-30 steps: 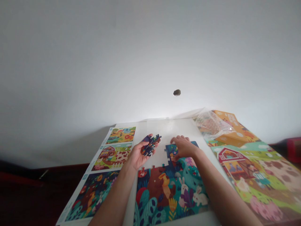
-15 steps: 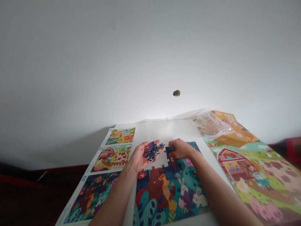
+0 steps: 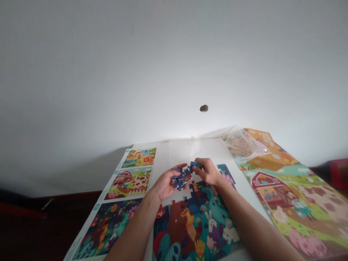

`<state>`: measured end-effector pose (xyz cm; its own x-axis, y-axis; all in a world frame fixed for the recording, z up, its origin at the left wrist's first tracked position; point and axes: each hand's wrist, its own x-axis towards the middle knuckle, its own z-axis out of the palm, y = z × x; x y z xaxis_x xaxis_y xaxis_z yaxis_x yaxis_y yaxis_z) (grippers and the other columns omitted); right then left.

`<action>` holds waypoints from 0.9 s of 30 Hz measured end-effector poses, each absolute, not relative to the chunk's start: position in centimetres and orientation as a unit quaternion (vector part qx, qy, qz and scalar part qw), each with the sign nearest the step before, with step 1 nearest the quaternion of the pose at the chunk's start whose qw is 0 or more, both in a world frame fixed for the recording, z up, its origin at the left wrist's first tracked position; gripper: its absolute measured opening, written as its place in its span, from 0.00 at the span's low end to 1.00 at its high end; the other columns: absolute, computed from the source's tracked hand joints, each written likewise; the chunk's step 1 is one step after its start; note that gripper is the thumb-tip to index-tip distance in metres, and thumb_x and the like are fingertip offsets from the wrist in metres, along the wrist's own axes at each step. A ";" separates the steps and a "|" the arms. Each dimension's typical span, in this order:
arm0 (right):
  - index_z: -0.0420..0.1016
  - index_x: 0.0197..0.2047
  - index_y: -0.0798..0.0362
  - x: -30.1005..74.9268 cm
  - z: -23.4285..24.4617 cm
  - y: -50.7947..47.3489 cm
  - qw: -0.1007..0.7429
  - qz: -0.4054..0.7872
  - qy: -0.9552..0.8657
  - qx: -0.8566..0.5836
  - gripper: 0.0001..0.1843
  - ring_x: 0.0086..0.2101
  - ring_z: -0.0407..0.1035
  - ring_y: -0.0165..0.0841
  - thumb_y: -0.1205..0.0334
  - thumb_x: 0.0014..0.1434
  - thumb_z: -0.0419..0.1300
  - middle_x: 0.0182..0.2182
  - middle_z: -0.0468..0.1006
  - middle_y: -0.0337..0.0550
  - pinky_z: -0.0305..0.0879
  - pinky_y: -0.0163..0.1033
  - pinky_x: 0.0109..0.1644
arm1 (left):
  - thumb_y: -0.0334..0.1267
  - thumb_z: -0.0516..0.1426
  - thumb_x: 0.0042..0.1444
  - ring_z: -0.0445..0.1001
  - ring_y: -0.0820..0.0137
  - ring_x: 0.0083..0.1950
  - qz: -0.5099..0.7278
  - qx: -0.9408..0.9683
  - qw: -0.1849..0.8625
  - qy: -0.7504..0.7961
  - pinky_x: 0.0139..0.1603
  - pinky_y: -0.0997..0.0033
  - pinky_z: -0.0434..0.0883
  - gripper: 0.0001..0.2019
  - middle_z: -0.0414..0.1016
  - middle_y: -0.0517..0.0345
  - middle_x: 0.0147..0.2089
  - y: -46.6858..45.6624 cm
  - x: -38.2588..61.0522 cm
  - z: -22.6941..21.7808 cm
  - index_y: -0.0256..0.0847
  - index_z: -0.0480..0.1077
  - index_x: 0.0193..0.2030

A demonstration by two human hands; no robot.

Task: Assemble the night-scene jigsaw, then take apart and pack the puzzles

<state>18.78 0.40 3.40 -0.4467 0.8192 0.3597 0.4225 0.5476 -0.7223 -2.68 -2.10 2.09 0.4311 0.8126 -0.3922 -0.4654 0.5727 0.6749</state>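
Part-built jigsaw puzzle (image 3: 179, 217) toward six o'clock
The left hand (image 3: 166, 184) cups a stack of loose pieces (image 3: 178, 184); at its three o'clock, the right hand (image 3: 208, 173) pinches a blue piece (image 3: 193, 165) close to that stack.

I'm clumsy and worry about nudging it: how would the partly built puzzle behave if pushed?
The partly built puzzle would probably slide rather than tip, since it lies flat on the white surface. Its interlocked pieces should mostly hold together, though those along its ragged upper edge might shift loose.
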 end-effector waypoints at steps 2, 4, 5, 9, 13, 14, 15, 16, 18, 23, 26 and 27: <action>0.62 0.25 0.54 18.2 3.2 0.1 0.380 0.270 -0.787 -0.403 0.15 0.23 0.56 0.26 0.56 0.61 0.53 0.20 0.63 0.34 0.50 0.33 0.29 | 0.26 0.55 0.50 0.78 0.51 0.47 0.392 0.239 0.811 0.364 0.35 0.58 0.76 0.24 0.77 0.38 0.48 -2.2 -2.3 1.9 0.33 0.67 0.57; 0.59 0.24 0.53 17.8 2.9 0.0 0.402 0.252 -0.766 -0.435 0.17 0.22 0.54 0.26 0.55 0.62 0.52 0.19 0.60 0.33 0.48 0.33 0.28 | 0.25 0.55 0.49 0.78 0.51 0.46 0.389 0.234 0.811 0.370 0.36 0.58 0.76 0.22 0.78 0.37 0.47 -2.2 -2.0 1.7 0.31 0.69 0.54; 0.59 0.24 0.52 17.6 2.8 0.0 0.406 0.241 -0.758 -0.449 0.17 0.22 0.54 0.26 0.55 0.62 0.52 0.19 0.60 0.33 0.48 0.33 0.28 | 0.25 0.55 0.49 0.78 0.52 0.46 0.387 0.231 0.812 0.370 0.37 0.58 0.77 0.22 0.78 0.37 0.47 -2.2 -1.8 1.6 0.30 0.70 0.53; 0.58 0.23 0.51 17.7 2.4 0.7 0.385 0.162 -0.773 -0.477 0.15 0.24 0.57 0.28 0.58 0.61 0.52 0.20 0.63 0.36 0.50 0.34 0.31 | 0.25 0.54 0.49 0.78 0.54 0.47 0.384 0.215 0.812 0.383 0.42 0.57 0.77 0.21 0.79 0.37 0.46 -2.1 -1.8 1.7 0.29 0.71 0.51; 0.58 0.23 0.51 18.0 2.2 1.3 0.345 0.114 -0.787 -0.500 0.15 0.25 0.58 0.30 0.59 0.60 0.52 0.20 0.64 0.38 0.51 0.35 0.32 | 0.26 0.53 0.50 0.79 0.52 0.45 0.372 0.236 0.816 0.375 0.36 0.58 0.78 0.21 0.79 0.37 0.44 -2.3 -2.5 2.2 0.29 0.71 0.51; 0.58 0.23 0.51 18.1 2.2 1.4 0.345 0.110 -0.783 -0.505 0.15 0.24 0.58 0.30 0.59 0.60 0.52 0.20 0.64 0.38 0.51 0.35 0.31 | 0.26 0.53 0.50 0.79 0.51 0.44 0.356 0.254 0.828 0.351 0.34 0.58 0.78 0.21 0.79 0.37 0.44 -2.5 -2.6 2.5 0.29 0.72 0.52; 0.58 0.23 0.51 18.2 2.2 1.4 0.351 0.108 -0.779 -0.508 0.15 0.24 0.57 0.30 0.59 0.60 0.52 0.20 0.63 0.38 0.51 0.35 0.31 | 0.26 0.54 0.49 0.79 0.50 0.44 0.331 0.273 0.844 0.322 0.33 0.58 0.78 0.21 0.79 0.37 0.45 -2.7 -2.8 2.7 0.30 0.72 0.52; 0.59 0.22 0.51 18.3 2.3 1.4 0.362 0.108 -0.773 -0.510 0.15 0.24 0.57 0.29 0.58 0.60 0.52 0.20 0.63 0.38 0.51 0.35 0.31 | 0.26 0.54 0.49 0.79 0.50 0.44 0.297 0.292 0.861 0.292 0.33 0.57 0.78 0.22 0.79 0.37 0.45 -3.0 -2.8 2.8 0.31 0.72 0.52; 0.60 0.22 0.52 18.6 2.5 1.4 0.386 0.134 -0.760 -0.506 0.16 0.23 0.56 0.28 0.57 0.60 0.53 0.19 0.63 0.37 0.50 0.35 0.31 | 0.25 0.54 0.49 0.80 0.50 0.43 0.219 0.320 0.885 0.258 0.32 0.59 0.78 0.21 0.79 0.38 0.44 -3.6 -2.7 3.0 0.32 0.73 0.51; 0.72 0.26 0.55 19.5 2.8 1.7 0.466 0.386 -0.664 -0.439 0.17 0.22 0.61 0.29 0.52 0.59 0.57 0.20 0.71 0.40 0.54 0.35 0.28 | 0.24 0.55 0.46 0.80 0.61 0.33 0.141 0.387 0.852 0.324 0.25 0.70 0.75 0.17 0.80 0.41 0.42 -4.1 -1.6 2.6 0.32 0.78 0.43; 0.74 0.26 0.56 20.0 2.7 2.1 0.549 0.481 -0.564 -0.386 0.16 0.22 0.62 0.29 0.51 0.56 0.61 0.20 0.72 0.40 0.54 0.35 0.27 | 0.25 0.55 0.46 0.79 0.63 0.32 0.142 0.415 0.831 0.343 0.24 0.71 0.74 0.17 0.80 0.41 0.45 -4.1 -1.4 2.5 0.33 0.78 0.42; 0.73 0.25 0.55 20.1 2.7 2.2 0.572 0.495 -0.536 -0.376 0.16 0.21 0.60 0.28 0.52 0.55 0.62 0.19 0.71 0.39 0.53 0.35 0.26 | 0.25 0.55 0.46 0.79 0.63 0.32 0.142 0.416 0.830 0.342 0.24 0.71 0.74 0.17 0.80 0.41 0.45 -4.1 -1.4 2.5 0.33 0.78 0.42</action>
<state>20.13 2.23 2.70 -0.0646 0.9683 0.2411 -0.1630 0.2281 -0.9599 -1.35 -4.07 2.51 0.7256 0.5207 -0.4499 0.0486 0.6134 0.7883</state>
